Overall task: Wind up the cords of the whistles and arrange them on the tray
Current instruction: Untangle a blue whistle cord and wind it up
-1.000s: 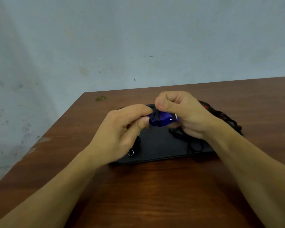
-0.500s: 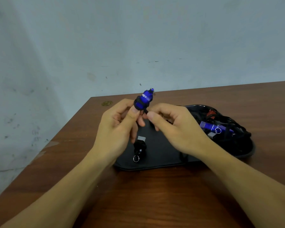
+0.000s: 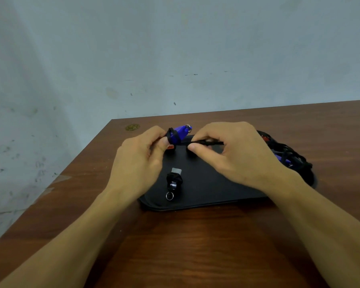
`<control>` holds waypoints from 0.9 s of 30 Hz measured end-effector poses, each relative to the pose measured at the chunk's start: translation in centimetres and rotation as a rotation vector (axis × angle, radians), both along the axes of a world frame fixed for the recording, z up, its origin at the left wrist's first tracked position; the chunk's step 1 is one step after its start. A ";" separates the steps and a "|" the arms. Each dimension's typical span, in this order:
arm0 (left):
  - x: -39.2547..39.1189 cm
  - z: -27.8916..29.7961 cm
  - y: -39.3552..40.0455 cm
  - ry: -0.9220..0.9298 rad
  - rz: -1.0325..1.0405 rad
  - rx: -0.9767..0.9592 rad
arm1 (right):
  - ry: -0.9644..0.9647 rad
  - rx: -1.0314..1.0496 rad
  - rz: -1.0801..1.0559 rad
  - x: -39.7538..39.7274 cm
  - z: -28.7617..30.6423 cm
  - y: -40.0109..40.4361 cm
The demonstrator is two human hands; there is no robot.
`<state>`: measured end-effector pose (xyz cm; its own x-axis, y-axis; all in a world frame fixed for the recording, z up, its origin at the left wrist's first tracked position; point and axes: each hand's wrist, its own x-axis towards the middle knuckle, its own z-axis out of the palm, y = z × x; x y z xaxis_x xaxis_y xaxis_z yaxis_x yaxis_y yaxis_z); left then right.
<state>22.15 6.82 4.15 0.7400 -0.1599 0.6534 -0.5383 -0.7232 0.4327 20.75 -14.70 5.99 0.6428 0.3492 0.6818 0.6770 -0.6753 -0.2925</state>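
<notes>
My left hand (image 3: 139,161) pinches a blue whistle (image 3: 180,133) above the far left part of the black tray (image 3: 206,196). Black cord is wrapped around the whistle's near end. My right hand (image 3: 233,150) grips the loose black cord (image 3: 208,142) just to the right of it. On the tray's left side lies a black whistle (image 3: 173,181) with its cord wound on and a metal ring at its near end. Partly hidden behind my left thumb is a red whistle (image 3: 170,147). A heap of unwound whistles and tangled cords (image 3: 287,156) fills the tray's right end.
The tray sits on a brown wooden table (image 3: 185,246) whose left edge runs close by. A small brass-coloured disc (image 3: 132,127) lies near the table's far left corner. A pale wall stands behind the table.
The blue whistle has tipped from upright to lying sideways in my left hand. My right hand has pulled the cord out to the right. Both hands sit slightly lower over the tray.
</notes>
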 end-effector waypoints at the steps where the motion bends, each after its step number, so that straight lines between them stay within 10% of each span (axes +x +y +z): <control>1: 0.0 0.0 0.1 0.005 -0.015 -0.026 | 0.041 0.044 0.016 0.0 -0.1 -0.1; 7: -0.2 0.0 0.1 -0.028 -0.025 -0.110 | 0.365 0.112 0.054 0.1 -0.7 -0.1; 19: -1.7 0.8 -0.3 -0.194 -0.138 0.464 | 0.004 0.094 0.154 -0.3 0.4 -0.7; 27: -2.1 0.8 -0.7 -0.113 -0.416 0.282 | 0.531 0.403 0.415 0.0 0.2 -0.8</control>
